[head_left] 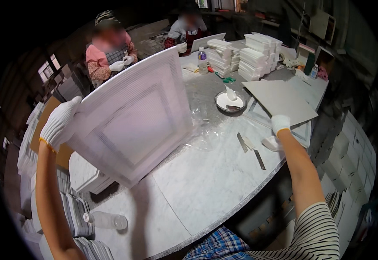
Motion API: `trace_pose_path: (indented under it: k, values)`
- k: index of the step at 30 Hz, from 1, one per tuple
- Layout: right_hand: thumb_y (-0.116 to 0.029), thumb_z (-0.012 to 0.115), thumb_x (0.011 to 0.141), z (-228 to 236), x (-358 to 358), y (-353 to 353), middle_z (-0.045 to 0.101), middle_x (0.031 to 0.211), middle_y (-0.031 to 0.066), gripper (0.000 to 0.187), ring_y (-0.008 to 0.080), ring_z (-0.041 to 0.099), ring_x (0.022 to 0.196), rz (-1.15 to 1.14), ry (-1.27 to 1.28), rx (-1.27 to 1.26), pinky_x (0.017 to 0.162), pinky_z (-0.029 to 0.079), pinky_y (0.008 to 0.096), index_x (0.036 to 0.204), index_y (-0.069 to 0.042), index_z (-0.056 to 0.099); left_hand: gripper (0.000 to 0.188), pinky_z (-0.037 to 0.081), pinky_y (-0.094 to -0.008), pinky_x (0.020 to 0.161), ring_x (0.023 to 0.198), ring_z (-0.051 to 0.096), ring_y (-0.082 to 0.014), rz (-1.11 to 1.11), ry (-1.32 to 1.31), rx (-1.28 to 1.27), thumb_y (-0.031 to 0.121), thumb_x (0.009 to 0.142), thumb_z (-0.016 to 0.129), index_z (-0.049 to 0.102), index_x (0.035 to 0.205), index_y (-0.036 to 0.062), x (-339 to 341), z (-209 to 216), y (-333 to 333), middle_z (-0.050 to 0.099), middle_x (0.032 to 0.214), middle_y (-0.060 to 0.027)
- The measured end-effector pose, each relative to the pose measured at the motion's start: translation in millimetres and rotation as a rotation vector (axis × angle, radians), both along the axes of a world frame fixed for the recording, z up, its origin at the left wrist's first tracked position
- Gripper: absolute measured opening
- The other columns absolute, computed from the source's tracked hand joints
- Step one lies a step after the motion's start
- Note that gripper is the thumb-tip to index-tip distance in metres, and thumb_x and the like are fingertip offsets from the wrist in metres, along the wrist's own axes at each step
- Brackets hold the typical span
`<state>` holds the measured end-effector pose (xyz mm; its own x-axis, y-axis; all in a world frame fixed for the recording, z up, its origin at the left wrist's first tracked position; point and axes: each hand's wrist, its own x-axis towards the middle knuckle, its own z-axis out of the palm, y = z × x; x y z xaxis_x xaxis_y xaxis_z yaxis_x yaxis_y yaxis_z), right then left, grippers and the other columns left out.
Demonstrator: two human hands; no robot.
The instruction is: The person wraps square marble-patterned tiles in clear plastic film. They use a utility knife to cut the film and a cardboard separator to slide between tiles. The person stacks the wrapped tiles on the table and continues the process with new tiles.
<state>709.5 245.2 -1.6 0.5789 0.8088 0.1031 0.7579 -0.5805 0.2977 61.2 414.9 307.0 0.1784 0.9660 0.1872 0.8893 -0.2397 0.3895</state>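
Observation:
My left hand [62, 121], in a white knit glove, grips the left edge of a large white panel [126, 123] with a framed rectangular pattern. The panel stands tilted up, its lower edge down at the tabletop. My right hand [281, 124], gloved too, is closed on the near edge of a flat grey board [280, 100]. That board is raised at a slant over a patterned panel [302, 132] lying at the table's right edge, and hides much of it. A crumpled white cloth [272, 143] and two thin metal blades [242, 142] lie near my right hand.
A bowl of white paste [229, 112] sits mid-table, beside clear plastic film [204, 130]. Stacked white tiles [254, 65] and a bottle [202, 56] stand farther back. A clear bottle [106, 220] lies near left. Two people [111, 56] work across the table.

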Motion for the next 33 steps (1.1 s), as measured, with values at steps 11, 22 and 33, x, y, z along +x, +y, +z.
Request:
trace_pose_path:
  k: [11, 22, 33]
  values:
    - [-0.016, 0.052, 0.089, 159.9, 47.4, -103.3, 0.072, 0.096, 0.0088, 0.02, 0.0285, 0.066, 0.091, -0.031, -0.572, 0.251, 0.073, 0.053, 0.0424, 0.096, -0.011, 0.07, 0.04, 0.05, -0.0433, 0.086, 0.102, 0.065, -0.0412, -0.112, 0.421, 0.192, 0.027, 0.102, 0.039, 0.06, 0.115, -0.0036, 21.4, 4.1, -28.4, 0.067, 0.111, -0.0261]
    - [-0.008, 0.056, 0.089, 308.1, -19.2, -215.0, 0.069, 0.109, 0.0079, 0.034, 0.0318, 0.066, 0.093, 0.263, -0.579, 0.749, 0.079, 0.053, 0.0425, 0.12, -0.019, 0.065, 0.034, 0.053, -0.0458, 0.087, 0.107, 0.066, -0.0395, -0.108, 0.455, 0.292, 0.023, 0.098, 0.042, 0.066, 0.112, 0.0029, 6.7, -5.5, -19.2, 0.068, 0.115, -0.0235]
    - [-0.001, 0.068, 0.078, 323.8, -151.9, -207.8, 0.061, 0.101, 0.0108, 0.028, 0.0306, 0.065, 0.088, 0.723, -0.224, 0.628, 0.077, 0.053, 0.0356, 0.104, -0.009, 0.064, 0.033, 0.052, -0.0405, 0.091, 0.109, 0.065, -0.0349, -0.222, 0.603, 0.248, 0.022, 0.099, 0.044, 0.065, 0.118, 0.0056, 10.4, 7.0, -41.7, 0.068, 0.117, -0.0183]
